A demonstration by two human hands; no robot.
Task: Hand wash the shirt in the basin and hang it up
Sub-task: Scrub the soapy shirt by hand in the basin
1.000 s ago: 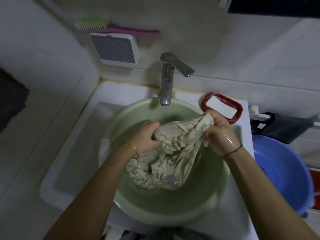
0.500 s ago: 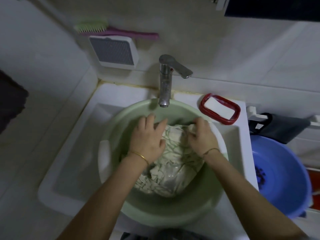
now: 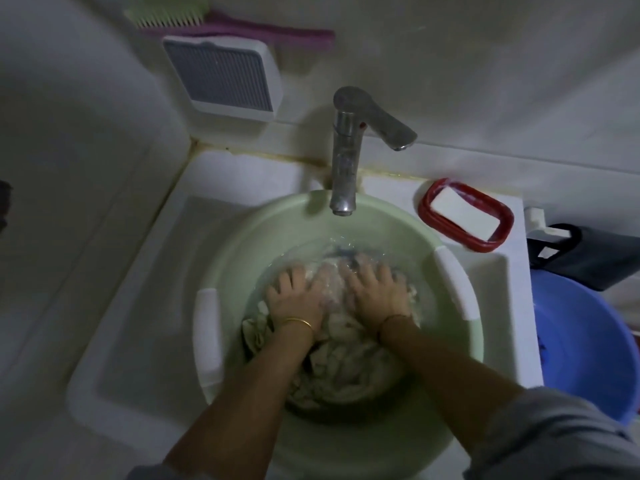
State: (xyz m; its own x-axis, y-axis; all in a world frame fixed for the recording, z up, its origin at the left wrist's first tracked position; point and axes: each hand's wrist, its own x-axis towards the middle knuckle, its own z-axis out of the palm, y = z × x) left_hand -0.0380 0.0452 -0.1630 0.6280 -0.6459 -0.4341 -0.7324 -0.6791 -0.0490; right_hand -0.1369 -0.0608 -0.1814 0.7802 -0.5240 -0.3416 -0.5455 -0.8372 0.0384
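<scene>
A cream patterned shirt (image 3: 346, 372) lies bunched in the water of a pale green basin (image 3: 270, 237) that sits in a white sink. My left hand (image 3: 294, 299) and my right hand (image 3: 375, 292) lie side by side, palms down with fingers spread, pressing the shirt's far part under the water. The fingertips are blurred beneath the rippling surface. The cloth under my palms is hidden.
A steel tap (image 3: 346, 154) hangs over the basin's far rim. A red soap dish (image 3: 465, 216) with a white bar sits at the sink's right back corner. A blue tub (image 3: 585, 348) stands to the right. A brush (image 3: 225, 26) and a white vent box (image 3: 221, 77) are on the wall.
Both hands lowered the lifted shirt into the basin and now press it flat under the water, closer together. The view has tilted down toward the basin.
</scene>
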